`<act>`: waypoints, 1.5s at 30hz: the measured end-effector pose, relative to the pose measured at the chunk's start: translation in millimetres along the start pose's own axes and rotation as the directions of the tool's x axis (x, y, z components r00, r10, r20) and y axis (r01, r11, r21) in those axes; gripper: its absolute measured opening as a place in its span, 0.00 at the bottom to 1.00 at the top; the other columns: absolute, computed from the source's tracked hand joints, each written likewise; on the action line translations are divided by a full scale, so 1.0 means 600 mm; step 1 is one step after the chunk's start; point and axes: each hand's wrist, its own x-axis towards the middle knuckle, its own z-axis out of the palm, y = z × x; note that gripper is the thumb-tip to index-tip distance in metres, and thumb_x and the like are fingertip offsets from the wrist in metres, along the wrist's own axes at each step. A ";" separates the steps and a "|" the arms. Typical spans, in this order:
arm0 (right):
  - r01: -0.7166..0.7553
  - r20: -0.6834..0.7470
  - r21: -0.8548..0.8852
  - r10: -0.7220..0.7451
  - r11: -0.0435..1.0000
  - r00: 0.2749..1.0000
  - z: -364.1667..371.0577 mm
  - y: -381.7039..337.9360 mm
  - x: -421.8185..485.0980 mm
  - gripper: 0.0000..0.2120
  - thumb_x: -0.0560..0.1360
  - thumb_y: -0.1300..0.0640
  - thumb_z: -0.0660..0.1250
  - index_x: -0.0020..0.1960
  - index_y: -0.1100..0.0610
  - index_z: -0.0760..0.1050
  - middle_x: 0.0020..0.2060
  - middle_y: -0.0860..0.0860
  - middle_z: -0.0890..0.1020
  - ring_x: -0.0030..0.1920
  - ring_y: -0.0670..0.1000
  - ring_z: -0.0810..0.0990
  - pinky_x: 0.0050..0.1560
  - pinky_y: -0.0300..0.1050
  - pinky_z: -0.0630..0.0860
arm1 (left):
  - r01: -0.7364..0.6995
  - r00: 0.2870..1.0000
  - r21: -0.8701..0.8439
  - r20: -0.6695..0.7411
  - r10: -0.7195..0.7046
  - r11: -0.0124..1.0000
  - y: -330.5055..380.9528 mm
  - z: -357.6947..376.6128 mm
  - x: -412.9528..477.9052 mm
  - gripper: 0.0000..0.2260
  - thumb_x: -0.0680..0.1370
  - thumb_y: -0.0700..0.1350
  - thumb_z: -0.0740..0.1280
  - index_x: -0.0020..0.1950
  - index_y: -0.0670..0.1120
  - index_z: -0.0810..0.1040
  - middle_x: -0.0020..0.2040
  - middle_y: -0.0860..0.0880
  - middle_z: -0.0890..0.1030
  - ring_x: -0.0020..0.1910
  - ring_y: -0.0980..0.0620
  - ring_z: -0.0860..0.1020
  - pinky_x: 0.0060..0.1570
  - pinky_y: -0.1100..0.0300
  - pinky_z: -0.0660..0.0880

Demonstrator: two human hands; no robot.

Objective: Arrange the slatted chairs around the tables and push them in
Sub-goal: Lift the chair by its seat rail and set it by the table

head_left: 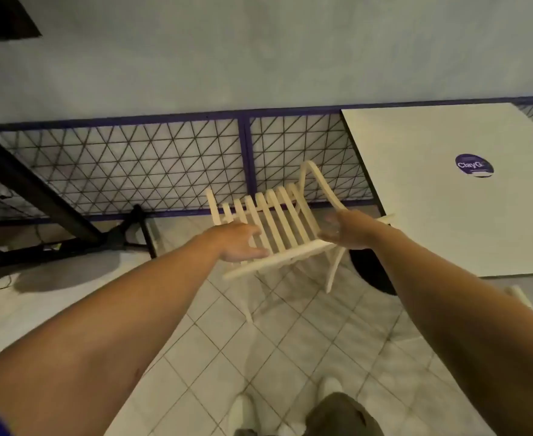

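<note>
The table (pixel 447 190) runs off the right edge — its dark base (pixel 372 272) mostly hidden, perhaps round.

We reached both bare arms out over the tiled floor (pixel 306 357) toward a pale slatted chair (pixel 274 228); our left hand (pixel 240 243) lay open against the slats near the top rail, fingers spread rather than curled; our right hand (pixel 343 229) was open beside the chair's right arm, contact unclear; a white table (pixel 447 215) with a round purple sticker (pixel 474 165) stood just right of the chair; a purple-framed mesh fence (pixel 164 165) ran behind.
</note>
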 end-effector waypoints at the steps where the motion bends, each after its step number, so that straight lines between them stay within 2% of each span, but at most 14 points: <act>1: -0.019 0.011 -0.004 0.019 1.000 1.000 0.005 0.008 0.005 0.32 0.77 0.38 0.65 0.73 0.56 0.67 0.66 0.53 0.76 0.63 0.56 0.75 0.62 0.51 0.73 | 0.004 1.000 -0.006 0.025 -0.004 1.000 0.005 0.006 0.007 0.36 0.77 0.69 0.62 0.79 0.52 0.62 0.78 0.46 0.65 0.74 0.44 0.67 0.68 0.48 0.68; 3: -0.038 0.044 -0.026 0.039 0.999 0.998 0.014 0.028 0.019 0.31 0.77 0.38 0.65 0.70 0.58 0.69 0.58 0.53 0.77 0.54 0.53 0.76 0.53 0.48 0.73 | 0.032 0.998 -0.009 0.049 -0.031 0.999 0.015 0.025 0.027 0.35 0.77 0.67 0.63 0.79 0.51 0.62 0.77 0.47 0.66 0.73 0.45 0.68 0.67 0.49 0.69; 4: -0.030 0.081 -0.024 0.032 0.999 0.996 0.021 0.038 0.026 0.30 0.77 0.38 0.65 0.70 0.58 0.70 0.59 0.54 0.78 0.53 0.53 0.76 0.52 0.48 0.73 | 0.047 0.997 -0.014 0.064 -0.046 0.999 0.021 0.038 0.036 0.34 0.77 0.67 0.64 0.79 0.51 0.63 0.76 0.47 0.67 0.71 0.45 0.70 0.65 0.49 0.71; 7: -0.008 0.143 0.006 0.007 1.000 0.990 0.037 0.072 0.063 0.30 0.76 0.41 0.67 0.73 0.54 0.68 0.64 0.53 0.77 0.61 0.55 0.77 0.61 0.54 0.75 | 0.104 0.991 -0.064 0.096 -0.097 0.993 0.035 0.071 0.070 0.29 0.78 0.63 0.65 0.76 0.52 0.66 0.70 0.46 0.73 0.62 0.46 0.74 0.58 0.53 0.73; 12: 0.060 0.231 -0.065 -0.043 0.996 0.972 0.055 0.131 0.116 0.30 0.76 0.45 0.69 0.74 0.51 0.66 0.67 0.52 0.75 0.64 0.56 0.75 0.66 0.56 0.72 | 0.196 0.976 -0.135 0.120 -0.180 0.971 0.055 0.124 0.115 0.32 0.80 0.59 0.66 0.80 0.51 0.59 0.72 0.48 0.70 0.64 0.46 0.74 0.60 0.53 0.73; 16: 0.123 0.231 -0.156 -0.085 0.980 0.969 0.066 0.168 0.154 0.28 0.76 0.49 0.70 0.74 0.51 0.67 0.65 0.51 0.76 0.63 0.54 0.75 0.66 0.53 0.71 | 0.229 0.970 -0.132 0.119 -0.214 0.964 0.066 0.152 0.148 0.32 0.80 0.57 0.65 0.80 0.52 0.57 0.70 0.48 0.72 0.60 0.46 0.76 0.58 0.49 0.76; 20: 0.138 0.278 -0.216 -0.075 0.967 0.958 0.073 0.191 0.191 0.26 0.76 0.52 0.70 0.72 0.48 0.68 0.62 0.50 0.78 0.60 0.54 0.77 0.64 0.53 0.72 | 0.246 0.962 -0.094 0.147 -0.231 0.965 0.061 0.162 0.185 0.30 0.80 0.53 0.66 0.80 0.54 0.58 0.67 0.47 0.74 0.58 0.45 0.77 0.53 0.52 0.76; 24: 0.145 0.350 -0.270 -0.044 0.952 0.936 0.077 0.201 0.227 0.22 0.76 0.58 0.68 0.69 0.47 0.73 0.57 0.48 0.79 0.56 0.52 0.78 0.61 0.51 0.74 | 0.241 0.961 -0.120 0.167 -0.219 0.963 0.046 0.172 0.214 0.28 0.80 0.45 0.66 0.78 0.60 0.62 0.65 0.46 0.75 0.58 0.43 0.78 0.53 0.52 0.75; 28: 0.140 0.365 -0.364 0.003 0.921 0.931 0.091 0.202 0.254 0.25 0.74 0.59 0.67 0.69 0.42 0.72 0.53 0.46 0.78 0.52 0.50 0.78 0.57 0.51 0.76 | 0.220 0.968 -0.113 0.146 -0.203 0.969 0.036 0.182 0.226 0.34 0.78 0.35 0.64 0.77 0.63 0.63 0.60 0.47 0.77 0.54 0.44 0.78 0.47 0.54 0.75; 33: 0.176 0.371 -0.439 -0.001 0.881 0.929 0.091 0.196 0.253 0.25 0.75 0.57 0.67 0.71 0.43 0.71 0.51 0.47 0.79 0.51 0.51 0.79 0.57 0.52 0.77 | 0.205 0.973 -0.100 0.128 -0.192 0.974 0.030 0.191 0.231 0.37 0.77 0.33 0.64 0.78 0.64 0.61 0.60 0.47 0.75 0.54 0.43 0.78 0.47 0.54 0.74; 38: 0.192 0.335 -0.432 -0.041 0.881 0.941 0.092 0.190 0.231 0.31 0.77 0.58 0.66 0.74 0.35 0.61 0.56 0.46 0.79 0.53 0.51 0.79 0.55 0.51 0.76 | 0.169 0.980 -0.121 0.128 -0.153 0.978 0.025 0.189 0.225 0.39 0.76 0.31 0.64 0.79 0.63 0.60 0.61 0.47 0.75 0.55 0.43 0.77 0.46 0.53 0.75; 42: 0.173 0.339 -0.385 -0.036 0.907 0.940 0.102 0.165 0.224 0.30 0.78 0.58 0.65 0.73 0.34 0.64 0.54 0.45 0.79 0.52 0.51 0.79 0.55 0.52 0.77 | 0.128 0.986 -0.105 0.124 -0.114 0.986 -0.007 0.180 0.212 0.37 0.77 0.32 0.65 0.79 0.62 0.62 0.60 0.47 0.75 0.49 0.46 0.75 0.42 0.56 0.71; 45: 0.144 0.331 -0.363 -0.017 0.920 0.944 0.115 0.137 0.215 0.29 0.77 0.59 0.64 0.72 0.34 0.65 0.52 0.44 0.77 0.52 0.52 0.78 0.57 0.56 0.76 | 0.122 0.985 -0.067 0.127 -0.113 0.990 -0.039 0.168 0.204 0.38 0.77 0.32 0.65 0.78 0.64 0.62 0.56 0.48 0.75 0.44 0.49 0.73 0.41 0.57 0.71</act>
